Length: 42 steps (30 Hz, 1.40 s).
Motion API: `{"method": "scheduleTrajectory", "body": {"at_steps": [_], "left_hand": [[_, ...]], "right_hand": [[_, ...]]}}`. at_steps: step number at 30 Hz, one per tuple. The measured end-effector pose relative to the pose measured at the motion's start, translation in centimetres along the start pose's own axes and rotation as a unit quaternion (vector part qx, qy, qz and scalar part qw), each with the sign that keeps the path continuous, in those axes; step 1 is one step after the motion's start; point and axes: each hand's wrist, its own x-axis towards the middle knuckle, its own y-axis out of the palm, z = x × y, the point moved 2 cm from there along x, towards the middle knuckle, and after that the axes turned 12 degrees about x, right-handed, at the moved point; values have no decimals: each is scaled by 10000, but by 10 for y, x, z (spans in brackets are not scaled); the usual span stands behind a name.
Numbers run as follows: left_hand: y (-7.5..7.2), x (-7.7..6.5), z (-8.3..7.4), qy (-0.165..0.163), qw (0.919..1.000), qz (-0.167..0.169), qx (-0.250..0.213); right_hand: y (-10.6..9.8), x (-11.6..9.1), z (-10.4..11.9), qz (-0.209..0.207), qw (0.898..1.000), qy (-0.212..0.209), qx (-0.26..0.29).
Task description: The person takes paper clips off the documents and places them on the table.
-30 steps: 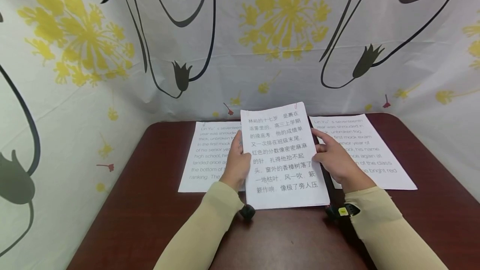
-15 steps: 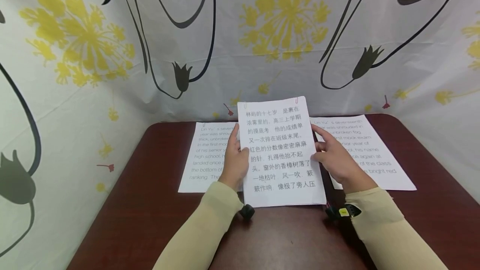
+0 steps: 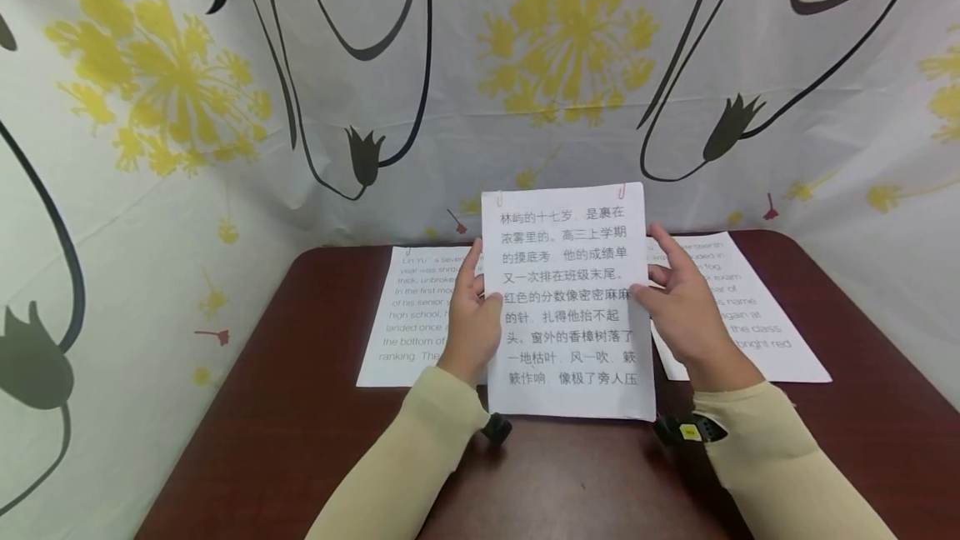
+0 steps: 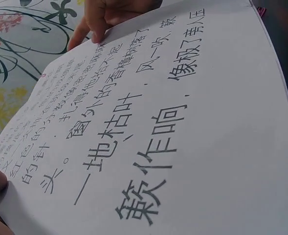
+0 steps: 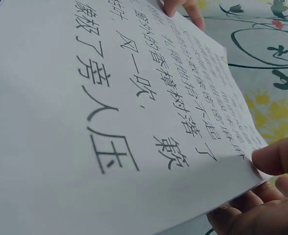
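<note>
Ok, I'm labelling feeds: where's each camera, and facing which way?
Head: head-worn, facing forward and down at the page; left hand, right hand and sleeves show.
Left wrist: on that wrist, facing across the page; left hand at left, right hand at top.
Right wrist: on that wrist, facing across the page; right hand lower right, left hand top.
Wrist views share the page.

Reddish-brown table (image 3: 285, 407); two printed papers (image 3: 414, 319) lying flat.

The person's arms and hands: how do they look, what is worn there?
Pale yellow sleeves reach the wrists. The left hand and right hand are gloveless. The left wrist device is black; the right wrist device, also black, bears a yellow label.
</note>
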Motion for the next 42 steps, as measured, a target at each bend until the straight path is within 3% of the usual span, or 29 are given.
{"method": "scheduleTrajectory", "body": {"at_steps": [7,13,20,30,42], "left_hand": [[2,-9,-20,178,9996,213,-82],[1,-17,-41,415,9987,300,40],[-4,-17,-52,685,9971,223,243],[-14,-15,-58,1252,9916,-107,310],[-20,-19,-70,1291,9888,-340,663]], "right_hand": [[1,-4,8,-510,9970,-475,340],[3,-8,14,-623,9948,-658,467],[8,-12,17,-397,9920,-704,971],[16,-15,17,-222,9948,-570,818],[21,-13,11,219,9896,-709,1236]]}}
